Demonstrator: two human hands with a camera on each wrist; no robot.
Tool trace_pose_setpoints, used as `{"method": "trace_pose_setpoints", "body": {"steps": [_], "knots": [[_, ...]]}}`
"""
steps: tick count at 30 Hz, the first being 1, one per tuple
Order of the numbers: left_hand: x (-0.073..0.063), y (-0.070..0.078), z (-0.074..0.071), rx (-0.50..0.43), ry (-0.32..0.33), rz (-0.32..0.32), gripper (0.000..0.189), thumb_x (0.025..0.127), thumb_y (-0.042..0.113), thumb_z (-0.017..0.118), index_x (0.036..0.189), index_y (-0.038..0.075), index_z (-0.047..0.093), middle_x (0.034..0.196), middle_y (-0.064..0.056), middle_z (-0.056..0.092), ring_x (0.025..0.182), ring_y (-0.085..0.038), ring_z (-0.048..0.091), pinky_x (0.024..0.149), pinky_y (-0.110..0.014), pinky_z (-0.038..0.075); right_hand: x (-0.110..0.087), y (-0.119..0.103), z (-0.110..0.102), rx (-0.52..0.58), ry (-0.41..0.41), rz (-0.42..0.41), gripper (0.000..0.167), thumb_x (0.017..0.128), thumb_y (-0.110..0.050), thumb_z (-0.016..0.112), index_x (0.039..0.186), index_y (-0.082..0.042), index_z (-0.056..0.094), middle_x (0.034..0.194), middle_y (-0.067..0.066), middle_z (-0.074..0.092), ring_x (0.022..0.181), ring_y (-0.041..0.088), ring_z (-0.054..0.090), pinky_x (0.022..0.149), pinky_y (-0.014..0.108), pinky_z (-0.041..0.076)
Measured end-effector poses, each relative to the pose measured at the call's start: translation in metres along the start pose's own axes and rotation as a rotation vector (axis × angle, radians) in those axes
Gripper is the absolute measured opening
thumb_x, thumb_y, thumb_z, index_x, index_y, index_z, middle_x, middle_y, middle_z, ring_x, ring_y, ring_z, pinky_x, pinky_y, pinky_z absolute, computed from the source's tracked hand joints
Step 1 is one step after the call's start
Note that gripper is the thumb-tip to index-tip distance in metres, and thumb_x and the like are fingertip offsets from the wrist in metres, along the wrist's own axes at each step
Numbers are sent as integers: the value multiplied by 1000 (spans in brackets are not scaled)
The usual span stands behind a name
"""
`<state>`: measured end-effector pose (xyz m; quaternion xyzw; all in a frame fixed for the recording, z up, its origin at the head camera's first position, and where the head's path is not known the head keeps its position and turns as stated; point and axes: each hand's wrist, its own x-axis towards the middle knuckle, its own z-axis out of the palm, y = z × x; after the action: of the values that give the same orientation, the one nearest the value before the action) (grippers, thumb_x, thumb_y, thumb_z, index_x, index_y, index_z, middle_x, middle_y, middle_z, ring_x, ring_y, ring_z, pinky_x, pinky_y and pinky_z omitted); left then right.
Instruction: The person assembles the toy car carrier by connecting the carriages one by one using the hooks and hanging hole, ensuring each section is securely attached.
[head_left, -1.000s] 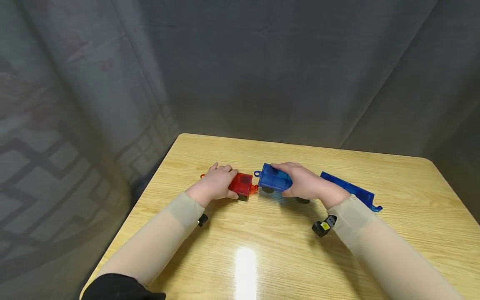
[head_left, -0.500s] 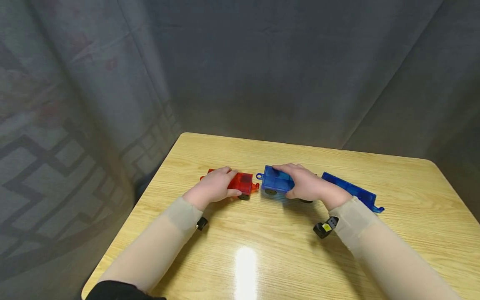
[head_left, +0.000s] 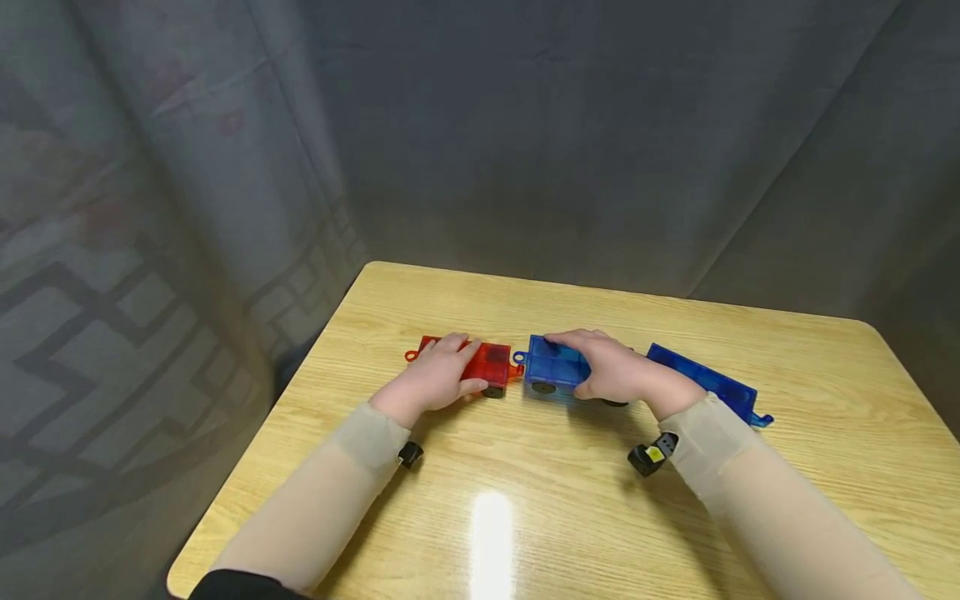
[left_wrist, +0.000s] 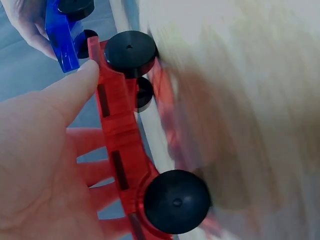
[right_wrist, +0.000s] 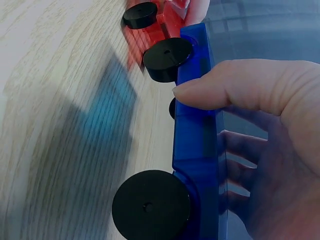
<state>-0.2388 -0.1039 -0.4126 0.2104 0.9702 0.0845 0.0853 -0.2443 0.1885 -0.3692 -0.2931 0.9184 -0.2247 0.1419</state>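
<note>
At frame centre, our left hand (head_left: 438,379) gripping the red car (head_left: 483,363) and right hand (head_left: 611,371) gripping the blue car (head_left: 551,367) have closed the gap, couplers now touching.

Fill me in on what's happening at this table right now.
A person sits at a wooden table with two toy wagons on black wheels. The left hand grips the red wagon and the right hand grips the blue wagon. The two wagons stand end to end, their facing ends touching or nearly so. A longer blue piece lies on the table behind the right wrist.
</note>
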Motion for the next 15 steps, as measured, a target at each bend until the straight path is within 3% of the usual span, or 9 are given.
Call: {"method": "trace_pose_setpoints", "body": {"steps": [15], "knots": [[0, -1, 12, -191, 25, 31, 75, 100, 52, 51, 159, 14, 24, 163, -10, 16, 150, -29, 5, 117, -52, -2, -4, 9, 1, 10, -9, 2, 87, 79, -1, 79, 154, -9, 35, 153, 19, 37, 137, 44, 32, 104, 61, 36]]}}
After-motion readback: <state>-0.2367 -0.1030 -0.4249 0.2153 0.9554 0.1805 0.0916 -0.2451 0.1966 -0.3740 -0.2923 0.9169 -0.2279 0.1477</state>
